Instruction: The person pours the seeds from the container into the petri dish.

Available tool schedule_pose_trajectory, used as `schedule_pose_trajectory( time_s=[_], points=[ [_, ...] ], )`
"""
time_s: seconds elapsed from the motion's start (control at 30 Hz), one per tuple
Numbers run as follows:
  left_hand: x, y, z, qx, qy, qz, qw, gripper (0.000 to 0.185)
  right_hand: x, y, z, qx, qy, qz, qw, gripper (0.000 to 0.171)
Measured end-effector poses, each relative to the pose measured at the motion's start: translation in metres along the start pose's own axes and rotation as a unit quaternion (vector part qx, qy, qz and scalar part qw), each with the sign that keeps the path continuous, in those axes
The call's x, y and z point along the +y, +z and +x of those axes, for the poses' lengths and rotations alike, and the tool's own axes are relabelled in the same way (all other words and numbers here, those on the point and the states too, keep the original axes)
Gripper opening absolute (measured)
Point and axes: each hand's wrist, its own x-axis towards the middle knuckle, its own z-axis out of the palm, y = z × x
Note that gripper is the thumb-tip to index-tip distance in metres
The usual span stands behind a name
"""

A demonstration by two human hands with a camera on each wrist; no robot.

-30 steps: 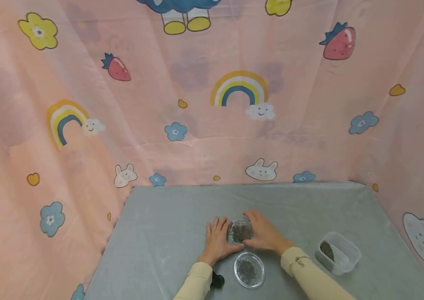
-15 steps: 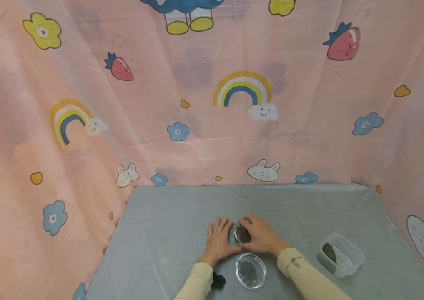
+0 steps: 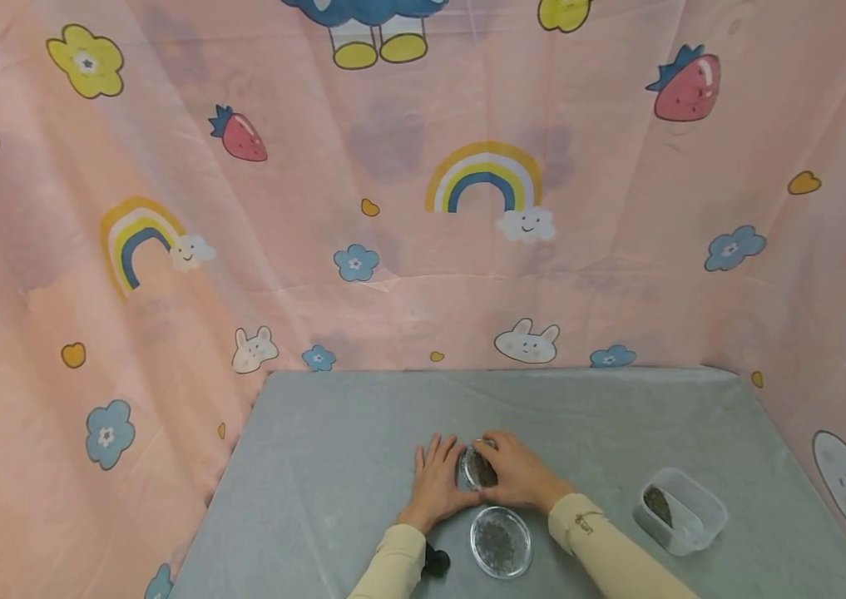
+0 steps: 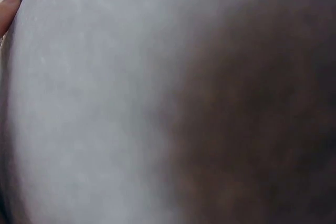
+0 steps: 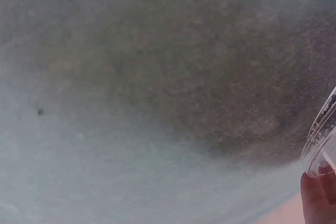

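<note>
My right hand (image 3: 523, 474) grips a clear round petri dish (image 3: 467, 470) in the head view, thumb at its near side and fingers over its far side. Dark granules show inside, and the dish looks tilted. My left hand (image 3: 437, 484) lies along the dish's left side with straight, spread fingers, its thumb reaching toward the near rim. In the right wrist view, stacked clear rims of the dish (image 5: 315, 156) show at the right edge, a fingertip (image 5: 315, 198) against them. Only a finger (image 4: 7, 11) shows in the left wrist view's corner; the rest is blurred.
Nearer the body, a second round clear dish (image 3: 501, 575) with dark grains stands on the grey cloth (image 3: 333, 466). A small black object (image 3: 436, 561) is beside the left sleeve. At right stands a clear plastic box (image 3: 707, 499) with dark material inside. A pink patterned curtain (image 3: 408, 308) hangs behind.
My right hand has moved slightly inward and left over the dish, which went from lying flat to looking tilted. My left hand has stayed nearly still.
</note>
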Motion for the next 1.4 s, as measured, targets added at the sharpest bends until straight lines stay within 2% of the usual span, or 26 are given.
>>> schedule_pose_trajectory(
  time_s=[0.33, 0.53, 0.63, 0.8, 0.93, 1.2, 1.4],
  points=[
    [-0.001, -0.001, -0.001, 0.004, 0.01, 0.005, 0.9999, 0.086, -0.003, -0.004, 0.004, -0.018, -0.001, 0.002, 1.0, 0.077],
    [0.0, -0.004, -0.002, -0.016, 0.009, 0.01, 0.9998, 0.084, -0.004, -0.004, 0.005, -0.032, -0.006, 0.007, 0.999, 0.076],
    [0.001, -0.005, -0.001, -0.024, 0.006, 0.007, 0.9997, 0.084, -0.004, -0.006, 0.006, -0.042, -0.005, 0.027, 0.999, 0.073],
    [0.0, -0.005, -0.002, -0.012, 0.011, 0.006, 0.9998, 0.084, -0.002, -0.01, 0.008, -0.063, 0.0, 0.072, 0.995, 0.069],
    [0.0, -0.005, -0.002, -0.008, 0.013, 0.005, 0.9999, 0.084, -0.004, -0.012, 0.008, -0.068, 0.003, 0.075, 0.995, 0.068],
    [-0.008, -0.005, -0.003, -0.019, 0.018, -0.021, 0.9994, 0.082, 0.002, -0.01, 0.004, -0.061, -0.005, 0.083, 0.995, 0.072],
    [-0.013, -0.006, -0.003, -0.032, 0.019, -0.035, 0.9987, 0.083, 0.014, -0.005, -0.004, -0.02, -0.012, 0.063, 0.998, 0.075]
  ],
)
